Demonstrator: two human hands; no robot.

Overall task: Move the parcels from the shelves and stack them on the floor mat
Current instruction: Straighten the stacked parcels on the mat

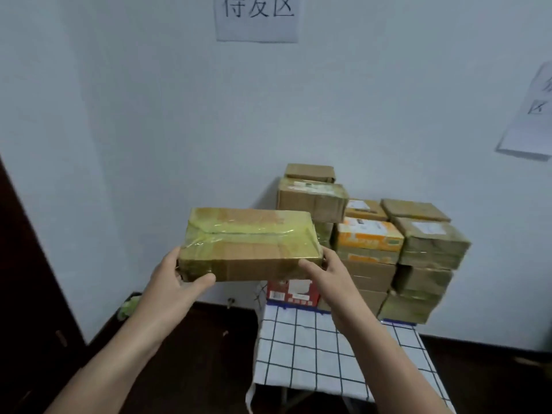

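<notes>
Carrying taped parcel (pixel 252 243) over mat.
My left hand (pixel 176 274) and right hand (pixel 324 271) clamp its ends; parcel stack (pixel 388 249) at 2 o'clock on checked mat (pixel 313 354).

A white paper sign (pixel 257 17) at the top centre of the frame is showing the handwritten characters 待发区. A second sheet (pixel 534 112) at the right edge is showing 区, the rest being cut off. Labels on the stacked parcels (pixel 370 234) are staying too blurred to read.

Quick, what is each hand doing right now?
Left hand: closed on the left end of the taped box.
Right hand: closed on its right end.
</notes>
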